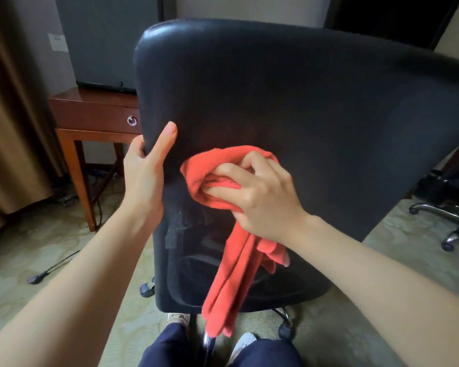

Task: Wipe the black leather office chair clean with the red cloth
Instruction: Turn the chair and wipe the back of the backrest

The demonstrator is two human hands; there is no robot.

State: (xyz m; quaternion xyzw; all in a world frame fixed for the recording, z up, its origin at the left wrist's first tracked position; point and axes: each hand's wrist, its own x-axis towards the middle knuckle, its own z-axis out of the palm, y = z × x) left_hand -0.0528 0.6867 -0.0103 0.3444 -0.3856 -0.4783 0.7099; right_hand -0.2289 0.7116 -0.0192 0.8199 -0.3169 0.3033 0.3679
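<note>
The chair (302, 102) stands on the carpet (37, 234) with the back of its black backrest facing the person and filling most of the view. It is turned a little, so its right side runs off toward the frame edge. Part of its base and a caster (146, 288) show below the backrest's lower left corner.

The left hand (143, 178) grips the backrest's left edge about halfway down. Its thumb (167, 140) lies straight up the back surface, and the fingers curl round the edge out of sight.

The right hand (260, 192) holds the cloth (204, 165) bunched in curled fingers and presses it against the back surface, just right of the left hand and near the left edge. The knuckles face the camera. The wad sticks out above and to the left of the fingers, and a long tail hangs from under the palm, down past the backrest's bottom edge to a point between the person's knees.

Below, dark trousers (265, 353) and a pale shoe (245, 343) show, close to the chair's base.

Behind the chair's left edge is a wooden table (96, 112) with a drawer and a ring pull (132, 120). A dark box (98, 41) sits on top of it. A brown curtain (6, 128) hangs at far left, with a wall outlet (57, 42) beside it. A black cable (56, 263) trails across the carpet from under the table. At far right, a second chair's chrome legs (445, 215) rest on the carpet.
</note>
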